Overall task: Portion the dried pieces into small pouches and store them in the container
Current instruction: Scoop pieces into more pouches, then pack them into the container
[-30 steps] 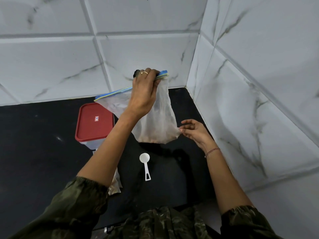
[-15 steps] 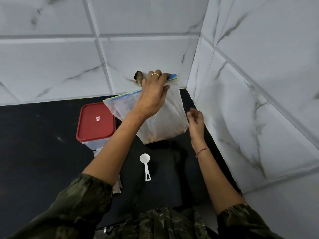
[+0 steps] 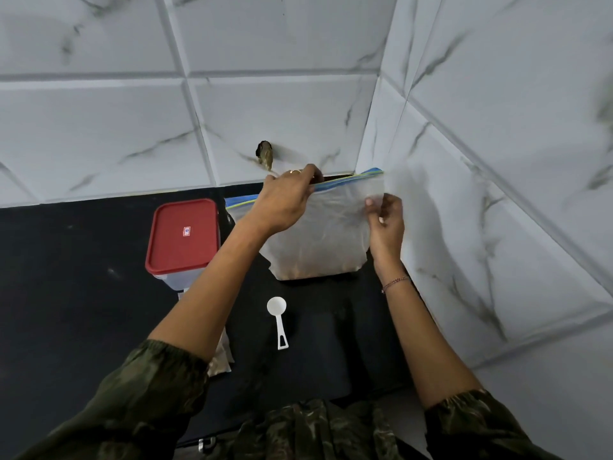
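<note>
Left hand [image 3: 285, 197] grips the zip edge of the bag [image 3: 325, 234], right hand [image 3: 386, 220] pinches its right side; the bag stands at upper centre, right of the container [image 3: 182, 234]. It seems best to hold it upright and part the lips gently, so the dried pieces [image 3: 315, 268] do not spill.

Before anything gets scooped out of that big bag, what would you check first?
Both hands on the zip bag: ok; left hand grips its top edge, right hand pinches its side.
Dried pieces settled at its bottom: ok.
Zip open: cannot tell.
White scoop free on the counter: ok.
Container open: not ok, red lid on.
Small pouch ready: cannot tell, half hidden under left arm.
</note>
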A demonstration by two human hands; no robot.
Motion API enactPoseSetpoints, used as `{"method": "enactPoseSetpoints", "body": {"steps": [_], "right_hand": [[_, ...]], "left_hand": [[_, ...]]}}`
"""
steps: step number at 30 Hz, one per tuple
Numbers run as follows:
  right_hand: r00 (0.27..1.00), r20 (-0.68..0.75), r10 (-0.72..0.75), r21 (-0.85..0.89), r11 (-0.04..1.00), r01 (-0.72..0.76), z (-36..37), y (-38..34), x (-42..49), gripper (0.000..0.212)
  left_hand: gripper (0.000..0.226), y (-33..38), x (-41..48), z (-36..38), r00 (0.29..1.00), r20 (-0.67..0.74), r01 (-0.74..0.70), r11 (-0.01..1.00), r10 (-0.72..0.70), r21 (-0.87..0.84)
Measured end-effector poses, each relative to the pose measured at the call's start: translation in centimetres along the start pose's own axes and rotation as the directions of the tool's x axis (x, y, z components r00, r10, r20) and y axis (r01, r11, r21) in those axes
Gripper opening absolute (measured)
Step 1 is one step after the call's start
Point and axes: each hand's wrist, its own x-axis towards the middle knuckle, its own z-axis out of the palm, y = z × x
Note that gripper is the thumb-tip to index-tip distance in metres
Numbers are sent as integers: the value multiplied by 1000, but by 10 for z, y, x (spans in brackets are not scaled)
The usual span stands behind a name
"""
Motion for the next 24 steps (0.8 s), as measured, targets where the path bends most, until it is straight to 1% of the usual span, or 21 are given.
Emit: {"method": "enactPoseSetpoints", "body": {"steps": [1,2,3,4,5,6,7,8,9,12,13,14,15,17,18,19,21,22,24], "right_hand": [[990,-62,-127,-80,989,122,-1,-2,-1,33],[947,-86,-311,-203,936,289,-3,-5,-2,39],[862,-13,-506,-335,815,473,-5,-11,-1,40],[756,149,-637,-435,645,629,-6,-17,0,38],[660,335,-673,-493,472,731,-6,-23,2,36],[597,492,-634,-512,343,787,-5,-28,3,34],[570,599,-562,-510,282,813,-2,-30,5,34],[566,665,-487,-499,273,822,0,-33,6,35],[566,707,-425,-482,298,824,1,-34,8,34],[564,765,-312,-447,374,813,-2,-41,9,25],[571,775,-269,-447,406,797,-3,-44,10,24],[581,784,-217,-443,459,770,-4,-47,12,23],[592,790,-158,-435,535,724,-3,-49,13,23],[610,793,-14,-422,710,564,0,-51,16,18],[607,793,53,-419,771,480,2,-51,18,15],[598,794,111,-422,809,410,4,-51,18,13],[573,800,179,-431,836,340,5,-51,18,11],[566,804,184,-429,838,337,4,-51,18,9],[565,812,146,-412,829,378,4,-53,17,6]], "left_hand": [[27,1,0,0,1000,-2,-15,999,15,-39],[28,3,-1,1,1000,1,-31,997,31,-66],[30,5,-1,1,999,9,-47,996,48,-80],[32,7,-1,0,998,20,-65,994,67,-90],[34,8,-1,0,996,34,-84,991,88,-104],[36,10,0,1,993,46,-103,986,109,-130],[38,11,0,1,990,56,-117,980,128,-161],[39,11,0,0,988,69,-123,974,139,-190],[40,10,-1,-1,986,84,-119,969,141,-218],[35,9,-4,-2,986,104,-95,951,130,-295],[33,9,-6,-3,987,100,-91,950,126,-300],[31,8,-9,-3,988,92,-95,958,123,-270],[31,7,-11,-3,989,81,-109,975,126,-193],[33,5,-17,-2,988,75,-135,991,132,27],[33,3,-20,-1,989,76,-136,985,129,107],[31,3,-22,0,990,70,-135,980,125,148],[25,1,-24,3,991,36,-135,979,131,152],[21,1,-24,4,991,21,-131,983,129,129],[17,0,-24,6,995,20,-102,992,101,80]]}}
